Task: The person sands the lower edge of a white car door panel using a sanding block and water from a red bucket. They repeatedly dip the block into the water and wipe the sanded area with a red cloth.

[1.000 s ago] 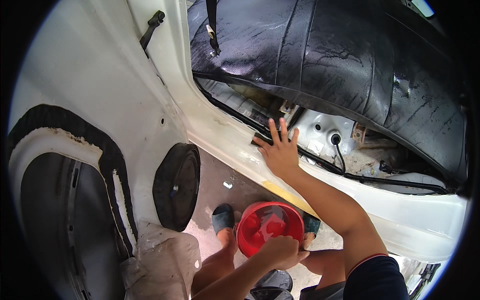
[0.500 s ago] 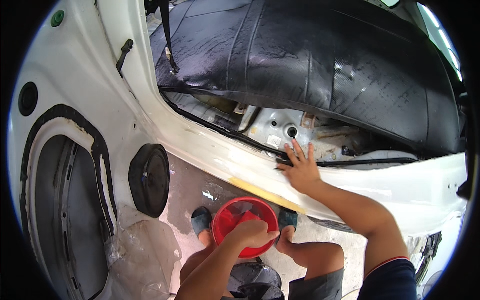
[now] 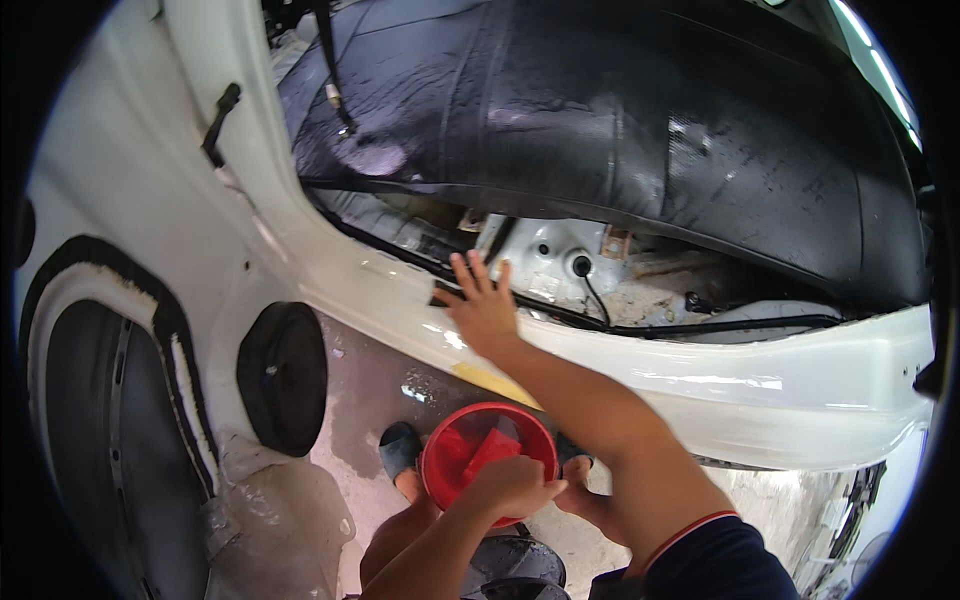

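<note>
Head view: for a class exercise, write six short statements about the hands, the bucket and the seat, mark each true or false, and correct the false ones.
1. The right hand is at the white door sill. True.
2. The left hand is over the near side of the bucket. True.
3. The bucket is blue. False: it is red.
4. The seat is black. True.
5. The bucket is on top of the seat. False: it is below the sill, between the person's feet.
6. The right hand is a closed fist. False: its fingers are spread apart.
</note>
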`<state>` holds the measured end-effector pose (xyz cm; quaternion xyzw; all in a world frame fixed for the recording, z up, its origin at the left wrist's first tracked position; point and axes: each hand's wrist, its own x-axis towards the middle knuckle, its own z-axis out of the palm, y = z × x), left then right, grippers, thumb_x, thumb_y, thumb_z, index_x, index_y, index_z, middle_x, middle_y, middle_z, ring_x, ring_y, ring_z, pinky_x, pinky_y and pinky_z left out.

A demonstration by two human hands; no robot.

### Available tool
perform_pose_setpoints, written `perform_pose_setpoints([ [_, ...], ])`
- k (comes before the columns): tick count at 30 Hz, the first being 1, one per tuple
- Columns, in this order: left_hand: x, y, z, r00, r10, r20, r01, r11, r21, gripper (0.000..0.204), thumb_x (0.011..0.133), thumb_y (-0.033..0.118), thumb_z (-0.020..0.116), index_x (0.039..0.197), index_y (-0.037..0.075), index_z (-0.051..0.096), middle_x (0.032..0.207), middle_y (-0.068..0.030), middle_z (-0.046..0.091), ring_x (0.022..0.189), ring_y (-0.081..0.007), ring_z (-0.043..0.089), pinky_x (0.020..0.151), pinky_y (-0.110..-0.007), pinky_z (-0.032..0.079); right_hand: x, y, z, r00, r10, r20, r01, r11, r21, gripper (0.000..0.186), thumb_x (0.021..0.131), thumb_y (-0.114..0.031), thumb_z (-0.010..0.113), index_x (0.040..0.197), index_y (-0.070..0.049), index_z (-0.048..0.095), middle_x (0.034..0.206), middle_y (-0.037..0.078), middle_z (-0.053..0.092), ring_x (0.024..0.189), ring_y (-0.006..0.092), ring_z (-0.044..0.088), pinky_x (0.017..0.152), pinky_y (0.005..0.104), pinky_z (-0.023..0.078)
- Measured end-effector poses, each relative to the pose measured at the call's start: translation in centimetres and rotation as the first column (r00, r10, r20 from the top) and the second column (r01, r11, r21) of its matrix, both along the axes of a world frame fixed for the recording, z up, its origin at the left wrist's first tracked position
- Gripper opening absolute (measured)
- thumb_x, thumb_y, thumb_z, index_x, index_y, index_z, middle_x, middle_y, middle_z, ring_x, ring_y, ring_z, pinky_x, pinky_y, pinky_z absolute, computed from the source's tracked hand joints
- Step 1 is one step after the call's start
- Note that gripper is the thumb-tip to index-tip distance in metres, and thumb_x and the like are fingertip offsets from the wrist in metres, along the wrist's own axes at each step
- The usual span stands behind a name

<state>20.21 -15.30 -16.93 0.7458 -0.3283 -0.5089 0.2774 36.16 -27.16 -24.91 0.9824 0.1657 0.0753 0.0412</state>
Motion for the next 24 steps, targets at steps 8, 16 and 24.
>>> perform_pose_setpoints([
  [8,-1.0,0.5,-7.1,1.000,-0.006,-0.021,0.008,0.996,0.089,0.058,0.097,0.053,0.051,0.111,0.000,0.069,0.113,-0.0250,0.068,0.109,-0.0376,0.065,0.097,-0.046,0.049,-11.3,-12.9,11.4,0.888,-0.225,-0.402,-0.077,0.788,-0.611,0.036,0.098,-0.040,0.052,0.130,-0.033,0.066,0.166,0.009,0.022,0.155,0.0354,0.002,0.116,0.0721,0.000],
  [16,-9.1,-1.1,-25.6,0.920,0.295,0.259,-0.383,0.819,0.427,0.103,0.082,0.070,0.061,0.159,0.013,0.023,0.164,-0.0194,0.023,0.152,-0.0422,0.012,0.120,-0.060,0.021,-29.0,-10.9,13.3,0.873,-0.058,-0.484,0.322,0.814,0.483,0.037,0.100,-0.040,0.050,0.123,-0.021,0.072,0.150,0.016,0.047,0.134,0.0340,0.050,0.106,0.0519,0.041],
  [24,-13.1,-1.9,-31.4,0.869,0.461,0.181,-0.485,0.719,0.498,0.063,0.087,0.052,0.062,0.134,0.009,0.061,0.126,-0.0221,0.066,0.121,-0.0334,0.062,0.105,-0.045,0.045,-33.5,-11.2,3.9,0.569,-0.048,-0.821,0.612,0.692,0.383,0.038,0.101,-0.039,0.050,0.106,-0.010,0.075,0.136,0.021,0.059,0.108,0.0394,0.066,0.099,0.0458,0.047],
])
